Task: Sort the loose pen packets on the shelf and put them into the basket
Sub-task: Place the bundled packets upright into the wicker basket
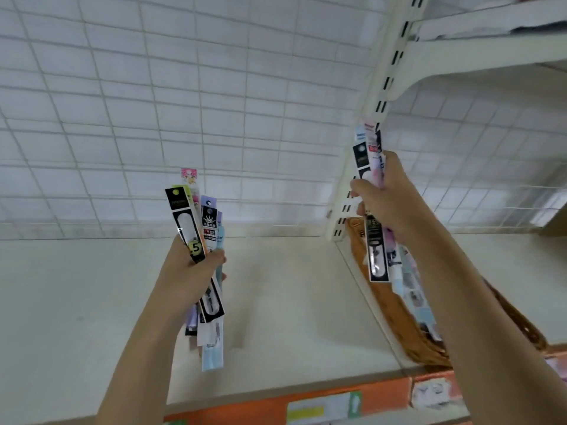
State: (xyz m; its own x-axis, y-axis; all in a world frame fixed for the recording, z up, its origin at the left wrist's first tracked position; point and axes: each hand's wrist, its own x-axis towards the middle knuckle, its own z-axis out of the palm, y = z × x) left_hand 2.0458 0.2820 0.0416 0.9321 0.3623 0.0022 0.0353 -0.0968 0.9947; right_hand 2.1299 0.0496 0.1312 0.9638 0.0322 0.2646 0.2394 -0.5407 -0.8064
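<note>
Head view: two bunches of long, narrow pen packets, black, pink, lilac and pale blue, are held upright above the cream shelf (276, 302). The left hand (187, 271) grips one fanned bunch (204, 256) over the shelf's middle, fingers curled round it. The right hand (383, 197) grips the other bunch (372, 210) above the brown woven basket (399, 317) at the shelf's right end, beside the slotted upright (368, 133). More packets lie in the basket.
</note>
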